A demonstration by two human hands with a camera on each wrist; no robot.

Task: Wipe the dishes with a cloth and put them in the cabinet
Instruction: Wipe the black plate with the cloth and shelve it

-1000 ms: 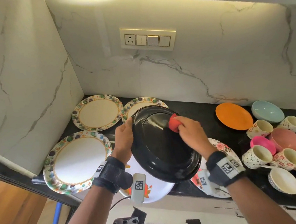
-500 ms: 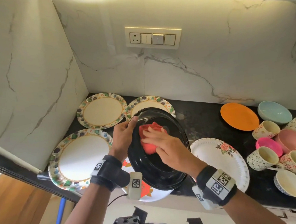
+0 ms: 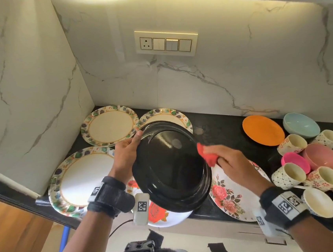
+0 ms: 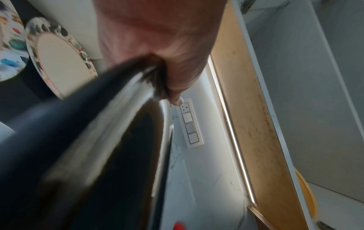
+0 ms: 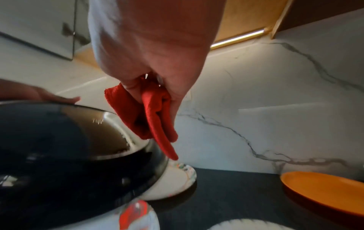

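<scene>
- A black stone countertop (image 3: 220, 136) runs along the lower half of the head view beneath a marble backsplash, crowded with dishes waiting to be wiped.
- Centre frame, a glossy black plate (image 3: 170, 166) is held tilted above the counter, over a rose-printed plate (image 3: 230, 193) and a red-flowered one at the counter's front edge.
- The left hand (image 3: 126, 156) grasps the black plate at its upper-left rim, thumb on the face and fingers out of sight behind it; the left wrist view shows the rim wedged into the palm.
- The right hand (image 3: 230, 160) is clenched around a bunched red cloth (image 3: 206, 155), which meets the plate's right edge, a loose tail hanging below the fingers.
- A cluster of cups (image 3: 292, 143) and bowls fills the lower right, just beside an orange plate (image 3: 262, 130).
- Risk, as judged here: only one hand carries the slick plate by its rim, so a hard push from the cloth could twist it free onto the plates below, chipping them.
- The hanging cloth tail could also drag across neighbouring crockery.
</scene>
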